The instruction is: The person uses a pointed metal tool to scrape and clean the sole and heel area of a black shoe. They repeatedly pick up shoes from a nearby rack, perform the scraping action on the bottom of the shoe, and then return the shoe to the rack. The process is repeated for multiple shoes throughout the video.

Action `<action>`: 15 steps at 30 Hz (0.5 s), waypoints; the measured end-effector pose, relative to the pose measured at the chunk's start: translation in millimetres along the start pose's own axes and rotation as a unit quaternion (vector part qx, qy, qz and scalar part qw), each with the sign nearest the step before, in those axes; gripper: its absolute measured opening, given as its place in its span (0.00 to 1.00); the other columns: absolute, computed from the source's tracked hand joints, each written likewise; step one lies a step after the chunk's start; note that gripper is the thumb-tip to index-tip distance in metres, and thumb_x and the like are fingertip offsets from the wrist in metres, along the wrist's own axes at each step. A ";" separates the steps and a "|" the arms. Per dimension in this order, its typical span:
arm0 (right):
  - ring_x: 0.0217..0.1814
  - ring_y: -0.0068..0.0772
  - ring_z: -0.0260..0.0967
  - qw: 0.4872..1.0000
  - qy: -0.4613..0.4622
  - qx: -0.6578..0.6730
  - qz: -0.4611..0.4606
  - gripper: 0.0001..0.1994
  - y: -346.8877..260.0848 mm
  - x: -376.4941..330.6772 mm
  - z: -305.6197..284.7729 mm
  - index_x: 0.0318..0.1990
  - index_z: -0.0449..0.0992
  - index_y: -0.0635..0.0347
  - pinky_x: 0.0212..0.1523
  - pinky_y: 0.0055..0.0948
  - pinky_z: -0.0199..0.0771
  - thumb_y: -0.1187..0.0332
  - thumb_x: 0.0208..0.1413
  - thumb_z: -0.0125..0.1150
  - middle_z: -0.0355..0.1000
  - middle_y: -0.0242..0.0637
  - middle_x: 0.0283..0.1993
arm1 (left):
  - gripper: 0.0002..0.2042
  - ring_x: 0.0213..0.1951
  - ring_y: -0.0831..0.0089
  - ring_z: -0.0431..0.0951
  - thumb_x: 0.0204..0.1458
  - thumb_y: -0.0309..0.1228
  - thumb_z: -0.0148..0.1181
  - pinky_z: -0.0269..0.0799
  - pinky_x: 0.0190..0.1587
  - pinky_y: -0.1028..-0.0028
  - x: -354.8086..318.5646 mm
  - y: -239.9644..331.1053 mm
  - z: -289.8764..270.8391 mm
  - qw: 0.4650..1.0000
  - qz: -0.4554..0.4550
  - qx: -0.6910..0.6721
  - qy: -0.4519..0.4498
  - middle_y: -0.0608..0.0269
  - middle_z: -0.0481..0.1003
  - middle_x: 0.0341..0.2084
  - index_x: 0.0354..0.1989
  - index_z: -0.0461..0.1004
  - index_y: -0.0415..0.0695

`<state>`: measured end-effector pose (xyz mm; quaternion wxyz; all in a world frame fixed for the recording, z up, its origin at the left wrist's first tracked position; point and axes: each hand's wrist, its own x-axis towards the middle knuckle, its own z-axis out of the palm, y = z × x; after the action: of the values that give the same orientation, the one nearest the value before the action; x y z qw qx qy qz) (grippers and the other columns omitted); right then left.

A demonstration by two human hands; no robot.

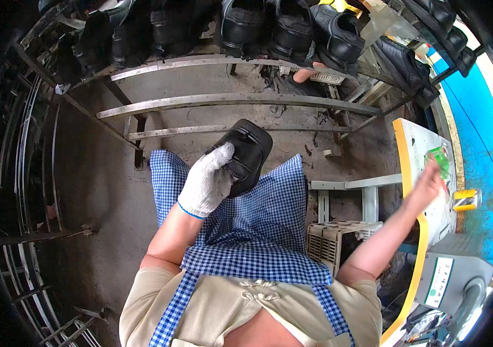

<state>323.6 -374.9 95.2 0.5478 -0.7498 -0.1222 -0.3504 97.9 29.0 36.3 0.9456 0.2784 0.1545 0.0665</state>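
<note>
My left hand (206, 180), in a white knitted glove with a blue cuff edge, is closed around a black shoe (250, 151). The shoe is held over my lap, in front of the blue checked apron (246, 222); the glove hides part of it. Stretched out to the right, my bare right hand (428, 184) is over a white tabletop with a yellow edge (418, 139). Its fingers are at a small green object (439, 161). Motion smears the fingers, so I cannot make out whether they grip it.
Ahead stands a metal rack (240, 103) with a row of black shoes (243, 26) on top. More metal racking (26, 150) runs along the left. A beige plastic crate (322, 243) is under the table, and a grey machine housing (451, 274) stands at the right.
</note>
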 end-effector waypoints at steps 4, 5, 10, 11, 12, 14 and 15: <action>0.47 0.25 0.71 0.938 -0.333 0.044 0.085 0.18 -90.1 -81.3 92.1 0.60 0.72 0.58 0.53 0.25 0.72 0.72 0.63 0.57 0.72 0.35 0.59 | 0.24 0.52 0.61 0.76 0.58 0.37 0.58 0.71 0.57 0.64 -4.9 2.4 4.3 1.000 0.000 0.005 0.007 0.52 0.75 0.51 0.59 0.67 0.36; 0.40 0.24 0.71 0.910 -0.405 0.085 0.009 0.19 -98.3 -94.4 106.6 0.59 0.74 0.58 0.46 0.24 0.74 0.76 0.60 0.59 0.75 0.35 0.51 | 0.25 0.51 0.62 0.77 0.57 0.37 0.59 0.72 0.55 0.64 -5.9 2.9 6.0 1.000 0.007 0.000 0.016 0.53 0.75 0.50 0.59 0.67 0.36; 0.23 0.27 0.67 0.854 -0.482 0.016 -0.198 0.19 -144.6 -122.5 140.6 0.52 0.80 0.47 0.22 0.30 0.69 0.75 0.53 0.66 0.68 0.32 0.28 | 0.24 0.52 0.62 0.76 0.58 0.38 0.57 0.71 0.57 0.63 -11.8 -0.1 -2.4 0.999 0.047 0.023 0.016 0.53 0.75 0.51 0.60 0.68 0.37; 0.22 0.28 0.68 0.851 -0.476 0.000 -0.219 0.19 -148.2 -124.2 143.0 0.52 0.80 0.46 0.21 0.30 0.68 0.74 0.52 0.66 0.68 0.31 0.28 | 0.24 0.53 0.61 0.76 0.59 0.38 0.55 0.70 0.58 0.61 -13.1 -1.0 -5.8 0.998 0.052 0.040 0.018 0.52 0.75 0.52 0.60 0.68 0.38; 0.22 0.28 0.69 0.849 -0.470 -0.018 -0.242 0.19 -151.7 -125.2 144.7 0.52 0.80 0.44 0.20 0.31 0.68 0.73 0.51 0.67 0.68 0.30 0.28 | 0.23 0.52 0.62 0.77 0.59 0.38 0.55 0.71 0.58 0.62 -13.1 -3.0 -7.4 0.997 0.059 0.034 0.022 0.53 0.76 0.51 0.60 0.68 0.38; 0.22 0.30 0.67 0.846 -0.475 -0.031 -0.241 0.19 -160.0 -128.1 145.7 0.50 0.81 0.48 0.22 0.29 0.68 0.76 0.49 0.68 0.68 0.34 0.27 | 0.23 0.50 0.66 0.76 0.57 0.36 0.59 0.71 0.54 0.67 -14.4 -1.4 -8.4 0.998 0.058 0.002 0.024 0.56 0.75 0.50 0.59 0.68 0.37; 0.22 0.30 0.67 0.844 -0.477 -0.041 -0.240 0.20 -162.4 -129.5 145.3 0.50 0.82 0.49 0.23 0.28 0.68 0.78 0.48 0.68 0.68 0.35 0.27 | 0.23 0.49 0.69 0.75 0.57 0.35 0.61 0.72 0.52 0.69 -14.4 -1.9 -8.3 0.998 0.055 -0.016 0.022 0.57 0.75 0.49 0.58 0.68 0.37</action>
<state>194.5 -157.1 106.9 0.2892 -0.7936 -0.5301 -0.0745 81.6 28.6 32.3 0.9411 0.2699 0.1591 0.1269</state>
